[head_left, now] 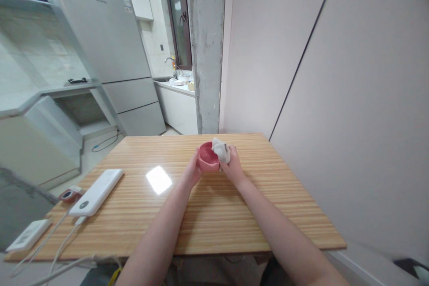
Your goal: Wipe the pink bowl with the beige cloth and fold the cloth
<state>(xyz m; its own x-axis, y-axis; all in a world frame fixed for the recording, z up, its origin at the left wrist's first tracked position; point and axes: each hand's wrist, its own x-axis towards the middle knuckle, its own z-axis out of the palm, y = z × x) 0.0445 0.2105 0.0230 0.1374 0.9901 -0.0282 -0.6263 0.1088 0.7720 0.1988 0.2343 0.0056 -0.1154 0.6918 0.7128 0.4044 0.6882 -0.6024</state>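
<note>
Centre of frame: left hand grips pink bowl by its side, above wooden worktop. Right hand clutches white cloth at bowl's rim.

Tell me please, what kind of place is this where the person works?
Most likely a home kitchen with a dining corner. A tall refrigerator stands at the left, a sink with a tap sits by the window, and the hands work at a wooden table.
</note>
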